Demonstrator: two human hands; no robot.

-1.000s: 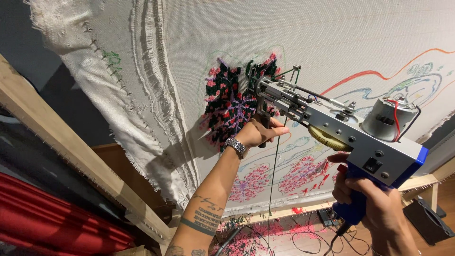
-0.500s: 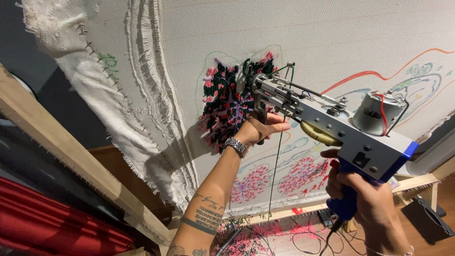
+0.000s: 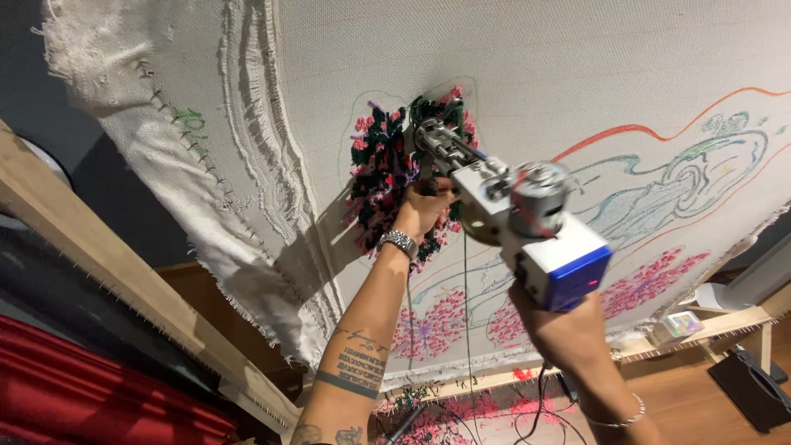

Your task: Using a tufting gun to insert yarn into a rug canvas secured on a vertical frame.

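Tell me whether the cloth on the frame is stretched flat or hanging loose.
Mostly stretched flat: the cloth lies taut across the wooden frame, where the tufting gun presses in. Its frayed left edge hangs loose in folds.

Stretched cloth (image 3: 527, 74) up on a wooden frame (image 3: 124, 280), filling the top and right. Tufted patch (image 3: 395, 173) on the cloth, near the middle. Tufting gun (image 3: 511, 214) pressed against that patch, just right of it. Left hand (image 3: 424, 210) under the gun's front, right hand (image 3: 564, 330) below at the back (around the handle). Cords (image 3: 465, 346) hanging between both arms. Floor (image 3: 700, 404) down at the right.
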